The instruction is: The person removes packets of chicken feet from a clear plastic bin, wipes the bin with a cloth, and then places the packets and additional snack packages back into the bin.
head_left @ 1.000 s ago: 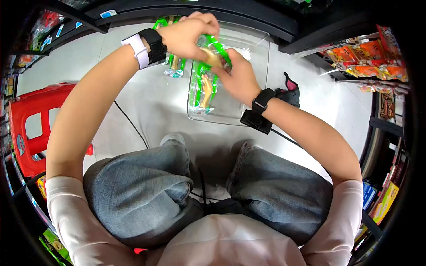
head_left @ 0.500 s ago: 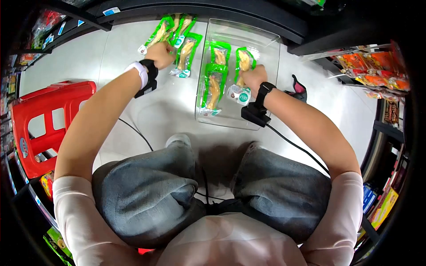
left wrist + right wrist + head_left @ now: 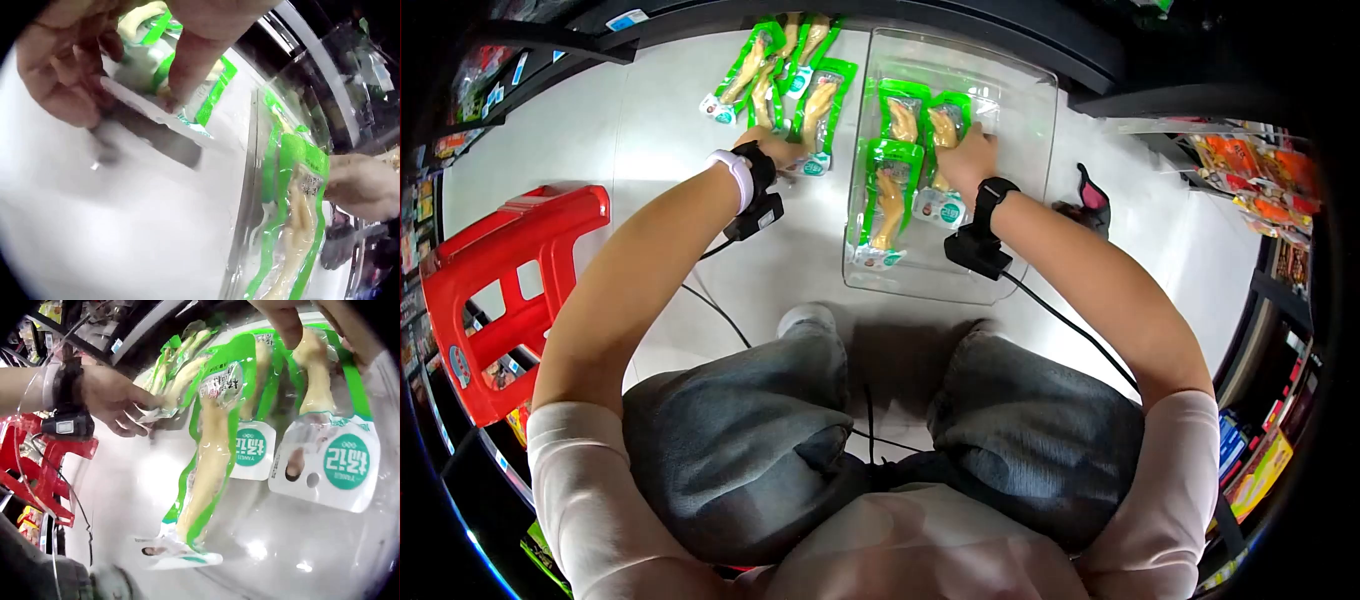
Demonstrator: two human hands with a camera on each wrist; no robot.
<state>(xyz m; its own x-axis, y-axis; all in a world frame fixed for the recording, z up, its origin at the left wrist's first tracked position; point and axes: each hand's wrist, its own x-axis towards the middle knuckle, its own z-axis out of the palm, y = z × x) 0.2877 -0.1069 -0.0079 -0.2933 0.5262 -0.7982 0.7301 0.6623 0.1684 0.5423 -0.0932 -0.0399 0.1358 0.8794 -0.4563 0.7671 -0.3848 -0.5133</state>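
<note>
On the floor at the left lie several clear green-edged packets [image 3: 745, 72] of pale yellow meat. The left hand [image 3: 772, 150] is at the lower end of the nearest one [image 3: 818, 105], its thumb and fingers pinching the white label [image 3: 140, 106] in the left wrist view. Inside a clear plastic tray [image 3: 1020, 95] lie three similar packets. My right hand [image 3: 970, 160] grips the rightmost packet [image 3: 325, 456] near its upper part, with its label lying toward me. A second packet [image 3: 903, 120] is just left of it, and a third [image 3: 890, 205] lies nearer the tray's front.
A red plastic stool [image 3: 520, 240] stands at the left. Dark shelf edges [image 3: 960, 40] run behind the tray, and hanging snack bags [image 3: 1250, 170] fill the right shelf. A black and pink item [image 3: 1092, 205] lies right of the tray. Cables trail from both wrists.
A second ago both hands were together over the tray with a packet. They have parted: that packet lies in the tray, and the left hand has moved to the floor packets.
</note>
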